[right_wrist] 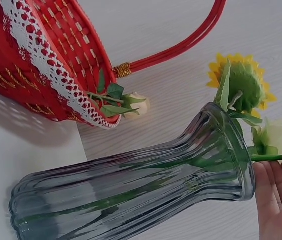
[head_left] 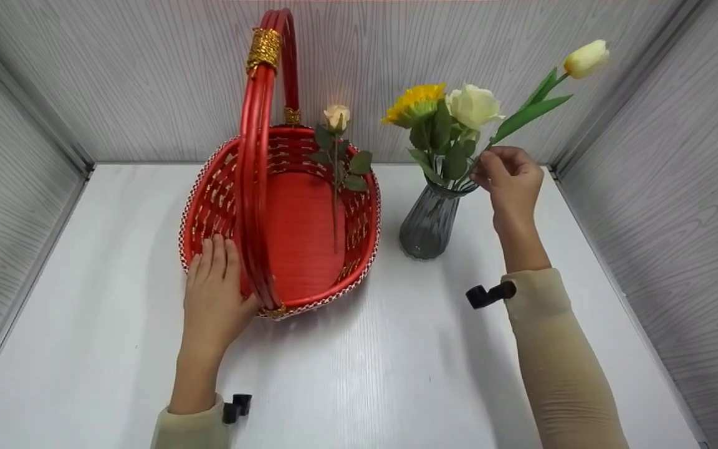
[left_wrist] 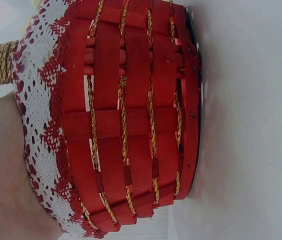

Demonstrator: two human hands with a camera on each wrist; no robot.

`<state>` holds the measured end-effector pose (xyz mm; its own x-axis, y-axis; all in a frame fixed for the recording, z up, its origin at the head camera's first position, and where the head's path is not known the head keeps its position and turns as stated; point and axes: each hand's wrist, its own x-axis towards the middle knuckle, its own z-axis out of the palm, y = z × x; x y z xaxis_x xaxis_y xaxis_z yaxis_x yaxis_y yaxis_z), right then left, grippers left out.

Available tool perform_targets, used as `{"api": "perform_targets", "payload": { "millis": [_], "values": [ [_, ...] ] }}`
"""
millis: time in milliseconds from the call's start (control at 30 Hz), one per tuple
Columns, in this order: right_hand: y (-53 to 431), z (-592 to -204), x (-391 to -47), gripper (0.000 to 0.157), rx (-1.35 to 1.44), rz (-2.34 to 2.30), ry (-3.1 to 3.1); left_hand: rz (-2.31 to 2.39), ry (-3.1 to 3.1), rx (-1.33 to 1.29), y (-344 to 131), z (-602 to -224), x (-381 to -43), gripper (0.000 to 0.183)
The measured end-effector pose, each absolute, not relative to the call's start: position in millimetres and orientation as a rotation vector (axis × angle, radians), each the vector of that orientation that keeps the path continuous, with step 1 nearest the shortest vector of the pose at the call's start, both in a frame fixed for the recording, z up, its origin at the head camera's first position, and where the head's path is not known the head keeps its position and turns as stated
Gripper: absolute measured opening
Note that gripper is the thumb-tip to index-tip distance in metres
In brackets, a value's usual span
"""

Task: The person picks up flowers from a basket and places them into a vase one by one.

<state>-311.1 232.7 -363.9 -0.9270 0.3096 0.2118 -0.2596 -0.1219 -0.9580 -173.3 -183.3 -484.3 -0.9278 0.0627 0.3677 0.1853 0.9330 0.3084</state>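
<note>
My right hand (head_left: 512, 178) pinches the green stem of a pale yellow tulip (head_left: 585, 60) at the mouth of a grey ribbed glass vase (head_left: 429, 224). The tulip leans out to the right. In the vase stand a yellow sunflower (head_left: 416, 105) and a white rose (head_left: 473, 106); stems show through the glass in the right wrist view. My left hand (head_left: 214, 305) rests on the near left rim of a red woven basket (head_left: 368, 262), fingers extended over the edge and thumb beside the handle base. A peach rose (head_left: 336, 118) leans inside the basket against its back right wall.
The basket's tall red handle (head_left: 253, 162) arches over it, bound with gold cord. White and red lace (left_wrist: 43, 100) trims the rim. Grey wood-grain panels (head_left: 166, 81) enclose the white table (head_left: 359, 386) at the back and sides.
</note>
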Motion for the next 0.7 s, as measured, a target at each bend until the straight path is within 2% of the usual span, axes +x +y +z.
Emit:
{"api": "perform_targets", "payload": {
  "millis": [700],
  "values": [
    [238.8,-360.3,-302.8,0.022,-0.109,2.047,-1.966,-0.477,-2.734,-0.191,-183.8,-483.2,-173.0,0.086]
  ]
}}
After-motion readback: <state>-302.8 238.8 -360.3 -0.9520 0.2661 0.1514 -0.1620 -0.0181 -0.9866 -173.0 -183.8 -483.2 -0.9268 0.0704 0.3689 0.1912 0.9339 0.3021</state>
